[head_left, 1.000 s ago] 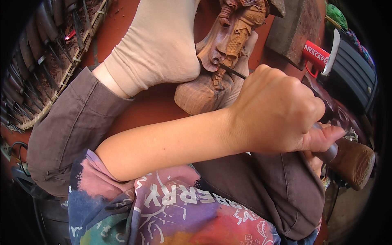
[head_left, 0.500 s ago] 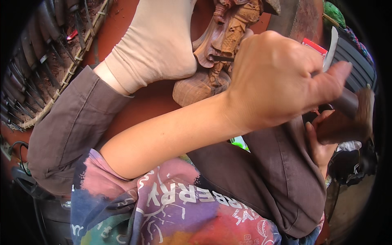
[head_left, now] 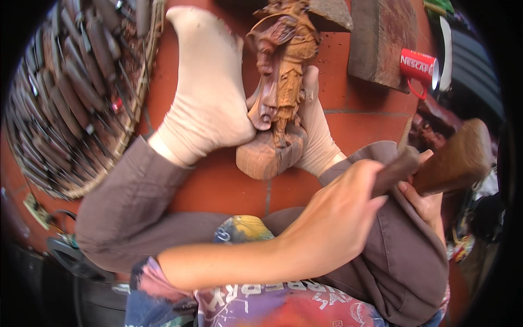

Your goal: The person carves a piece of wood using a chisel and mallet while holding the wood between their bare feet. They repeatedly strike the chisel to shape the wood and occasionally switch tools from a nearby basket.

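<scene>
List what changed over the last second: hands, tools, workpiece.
Left hand drew back toward the body, taking the dark-handled tool away from the wooden carving. The mallet at the right hand sits higher in the picture. View shifted too. Same: both hands' holds, carving between the socked feet, red mug at right.

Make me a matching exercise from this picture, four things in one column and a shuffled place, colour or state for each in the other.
1. Mug
2. Statue
3. Mallet
4. Basket

A. Between the feet
B. Holding many tools
C. Red
D. In the right hand

Pairs: 1-C, 2-A, 3-D, 4-B
</scene>
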The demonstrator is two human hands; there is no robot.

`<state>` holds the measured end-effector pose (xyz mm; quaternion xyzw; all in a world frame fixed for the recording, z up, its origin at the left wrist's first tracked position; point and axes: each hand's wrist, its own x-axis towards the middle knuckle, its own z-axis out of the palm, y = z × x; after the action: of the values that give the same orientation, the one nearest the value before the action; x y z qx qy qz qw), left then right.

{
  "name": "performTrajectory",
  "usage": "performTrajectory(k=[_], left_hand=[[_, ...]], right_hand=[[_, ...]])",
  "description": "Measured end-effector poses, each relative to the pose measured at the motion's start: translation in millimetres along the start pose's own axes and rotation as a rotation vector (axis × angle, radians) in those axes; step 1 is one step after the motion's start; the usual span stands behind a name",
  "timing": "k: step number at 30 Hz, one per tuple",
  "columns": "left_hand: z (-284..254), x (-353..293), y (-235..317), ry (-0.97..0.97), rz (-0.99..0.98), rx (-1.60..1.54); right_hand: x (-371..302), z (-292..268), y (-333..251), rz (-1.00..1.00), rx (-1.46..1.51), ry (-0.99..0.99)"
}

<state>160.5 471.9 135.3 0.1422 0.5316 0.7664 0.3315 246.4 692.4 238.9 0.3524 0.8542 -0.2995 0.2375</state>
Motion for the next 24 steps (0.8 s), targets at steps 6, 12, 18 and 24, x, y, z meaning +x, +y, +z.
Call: performTrajectory(k=[6, 12, 18, 24], left_hand=[[-84.0, -50.3, 6.3, 0.168, -0.448, -0.667], [-121.4, -27.2, -11.4, 0.376, -0.208, -0.358], [-126.1, -16.3, -38.6, 0.346, -0.059, -0.085], [-111.5, -10.3, -60.0, 0.342, 0.16, 0.023]], right_hand=[[10.0, 12.1, 17.1, 0.068, 0.153, -0.107], [2.5, 15.9, 19.4, 0.117, 0.232, -0.023], [2.9, 18.9, 18.4, 0.092, 0.212, -0.014], [2.1, 20.0, 16.9, 0.124, 0.238, -0.008]])
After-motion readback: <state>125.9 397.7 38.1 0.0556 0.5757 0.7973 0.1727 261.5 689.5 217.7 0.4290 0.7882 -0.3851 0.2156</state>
